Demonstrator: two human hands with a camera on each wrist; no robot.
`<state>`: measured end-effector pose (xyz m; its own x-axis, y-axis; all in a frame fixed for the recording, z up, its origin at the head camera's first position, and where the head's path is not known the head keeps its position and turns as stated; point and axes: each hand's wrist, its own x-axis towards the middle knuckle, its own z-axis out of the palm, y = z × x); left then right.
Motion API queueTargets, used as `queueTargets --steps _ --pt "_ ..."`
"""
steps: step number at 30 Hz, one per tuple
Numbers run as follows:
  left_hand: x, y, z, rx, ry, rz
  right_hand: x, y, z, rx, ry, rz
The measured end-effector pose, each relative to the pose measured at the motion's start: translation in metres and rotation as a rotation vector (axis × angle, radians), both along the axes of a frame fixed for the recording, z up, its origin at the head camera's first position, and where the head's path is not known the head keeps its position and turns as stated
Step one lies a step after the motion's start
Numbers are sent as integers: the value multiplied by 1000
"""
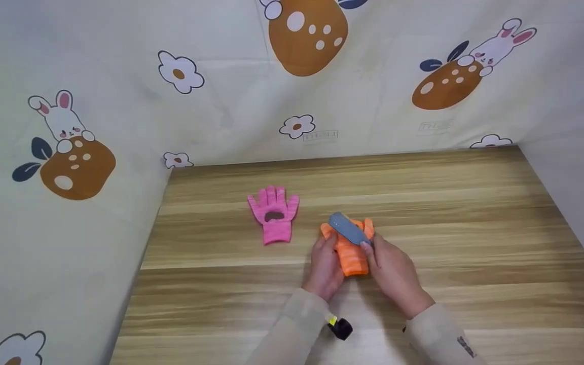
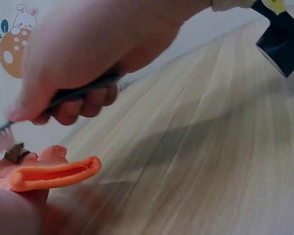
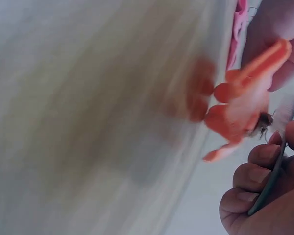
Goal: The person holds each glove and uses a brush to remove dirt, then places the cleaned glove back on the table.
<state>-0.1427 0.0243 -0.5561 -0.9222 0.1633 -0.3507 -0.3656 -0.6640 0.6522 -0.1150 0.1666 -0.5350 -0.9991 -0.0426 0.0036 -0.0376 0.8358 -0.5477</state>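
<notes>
One large pale cloth (image 1: 231, 96), printed with rabbits, brown fruits and flowers, stands behind and to both sides, farther away than the hands. Below the hands is the wooden table (image 1: 211, 304), with striped grain. The right hand (image 1: 397, 271) has its fingers curled firmly around the handle of a brush. The left hand (image 1: 324, 266) is partly closed and holds the orange glove (image 1: 354, 259) by its side, with the thumb lying along it. This glove is between the two hands, its open cuff toward the person. Beyond the left hand, and more to the left, a pink glove (image 1: 277, 232) lies flat on the table, fingers pointing away. The blue-grey brush (image 1: 349, 230) is over the orange glove, bristles facing it. Near the left wrist is a small black device (image 1: 341, 328). A dark tuft (image 3: 261, 124) on the orange glove is just beside the bristles; whether they touch, I cannot tell.
</notes>
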Motion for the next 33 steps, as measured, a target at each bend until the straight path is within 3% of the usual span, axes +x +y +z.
queueTargets --steps 9,24,33 --pt "-2 -4 0 38 -14 29 3 18 -6 11 -37 2" --pt "-4 -8 -4 -17 12 37 6 35 -8 -8 -55 -21" --pt "-3 -6 -6 -24 16 52 0 27 5 -79 -51 -60"
